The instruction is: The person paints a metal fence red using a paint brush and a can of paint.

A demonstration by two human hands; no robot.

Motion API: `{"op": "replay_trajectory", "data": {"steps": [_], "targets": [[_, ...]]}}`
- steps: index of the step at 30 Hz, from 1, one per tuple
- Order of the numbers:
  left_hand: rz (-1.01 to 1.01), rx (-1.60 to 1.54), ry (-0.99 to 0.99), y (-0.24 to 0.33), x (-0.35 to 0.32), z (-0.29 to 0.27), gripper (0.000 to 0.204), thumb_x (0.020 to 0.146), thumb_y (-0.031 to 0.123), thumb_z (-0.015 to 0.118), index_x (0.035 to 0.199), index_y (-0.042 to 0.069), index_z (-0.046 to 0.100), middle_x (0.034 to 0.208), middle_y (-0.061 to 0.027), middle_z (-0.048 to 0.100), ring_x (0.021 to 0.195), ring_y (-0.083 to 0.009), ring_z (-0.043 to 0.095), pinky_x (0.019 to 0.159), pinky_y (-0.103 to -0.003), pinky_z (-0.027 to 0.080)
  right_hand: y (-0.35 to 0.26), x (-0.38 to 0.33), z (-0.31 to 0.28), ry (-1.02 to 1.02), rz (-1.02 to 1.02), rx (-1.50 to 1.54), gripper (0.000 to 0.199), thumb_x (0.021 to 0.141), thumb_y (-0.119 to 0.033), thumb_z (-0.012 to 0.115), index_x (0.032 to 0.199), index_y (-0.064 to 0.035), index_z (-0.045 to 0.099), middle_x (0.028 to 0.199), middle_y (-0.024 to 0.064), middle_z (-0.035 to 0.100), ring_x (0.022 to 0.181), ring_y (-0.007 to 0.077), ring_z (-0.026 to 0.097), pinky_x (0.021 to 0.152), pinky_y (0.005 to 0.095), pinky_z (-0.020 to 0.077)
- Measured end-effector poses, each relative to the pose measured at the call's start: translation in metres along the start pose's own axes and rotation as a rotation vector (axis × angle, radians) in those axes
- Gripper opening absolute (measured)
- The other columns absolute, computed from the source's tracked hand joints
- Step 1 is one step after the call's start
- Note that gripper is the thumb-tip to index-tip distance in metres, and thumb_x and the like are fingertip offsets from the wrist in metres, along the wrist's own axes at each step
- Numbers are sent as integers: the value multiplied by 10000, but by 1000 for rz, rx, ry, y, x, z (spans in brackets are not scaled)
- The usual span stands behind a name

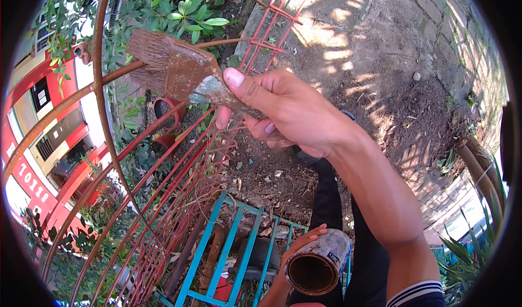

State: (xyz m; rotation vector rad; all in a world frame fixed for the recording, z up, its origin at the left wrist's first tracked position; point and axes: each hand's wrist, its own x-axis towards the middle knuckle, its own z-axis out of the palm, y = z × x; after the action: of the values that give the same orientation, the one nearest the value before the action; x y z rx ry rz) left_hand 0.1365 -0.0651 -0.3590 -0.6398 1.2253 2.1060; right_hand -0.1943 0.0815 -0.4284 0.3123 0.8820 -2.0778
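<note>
My right hand (pixel 277 108) grips a wide paintbrush (pixel 185 73) by its handle, thumb on top and fingers curled beneath. Brown paint coats the brush's bristles and ferrule. The bristles point left and lie over a brown-painted metal bar (pixel 122 72) of the fence; whether they touch it I cannot tell. Low in the view, my left hand (pixel 299 247) is wrapped round the side of a paint-smeared can (pixel 321 261), held near my legs. The can's open mouth faces me, its inside brown and dark. Most of that hand is hidden behind the can.
Red and brown curved fence bars (pixel 147 198) run down the left side. A turquoise metal frame (pixel 223 242) stands low in the middle. Leafy plants (pixel 193 19) and a red pot (pixel 168 114) are behind the bars. Bare soil (pixel 375 116) lies to the right, with spiky leaves (pixel 473 258) beyond.
</note>
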Motion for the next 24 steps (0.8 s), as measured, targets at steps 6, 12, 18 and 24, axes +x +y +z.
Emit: {"op": "replay_trajectory", "data": {"steps": [6, 12, 18, 24], "targets": [[45, 48, -23, -5, 1, -6, 559, 935, 130, 746, 1448, 50, 537, 1508, -239, 546, 1483, -446, 427, 1231, -556, 348, 19, 33, -50, 114, 128, 31, 582, 1075, -571, 531, 972, -21, 691, 586, -87, 362, 461, 36, 225, 433, 255, 160], [58, 105, -20, 0, 0, -3, 564, 937, 142, 745, 1452, 50, 535, 1510, -228, 548, 1484, -445, 426, 1240, -564, 330, 44, 66, -92, 233, 232, 121, 571, 1075, -566, 532, 1042, -10, 658, 612, -92, 356, 451, 34, 242, 411, 247, 197], [75, 61, -20, -5, -2, 5, 561, 953, 148, 726, 1468, 53, 525, 1519, -218, 542, 1493, -446, 411, 1247, -572, 322, 38, 64, -82, 484, 218, -158, 567, 1122, -505, 447, 1051, 28, 626, 635, -41, 374, 466, 55, 259, 419, 253, 201], [63, 87, 22, -2, -1, 11, 554, 942, 206, 750, 1438, 59, 551, 1437, -249, 606, 1412, -452, 515, 1220, -638, 331, -1, 5, -18, 256, -13, -472, 651, 1117, -537, 443, 898, 2, 734, 571, -8, 484, 483, 79, 402, 456, 313, 339]]}}
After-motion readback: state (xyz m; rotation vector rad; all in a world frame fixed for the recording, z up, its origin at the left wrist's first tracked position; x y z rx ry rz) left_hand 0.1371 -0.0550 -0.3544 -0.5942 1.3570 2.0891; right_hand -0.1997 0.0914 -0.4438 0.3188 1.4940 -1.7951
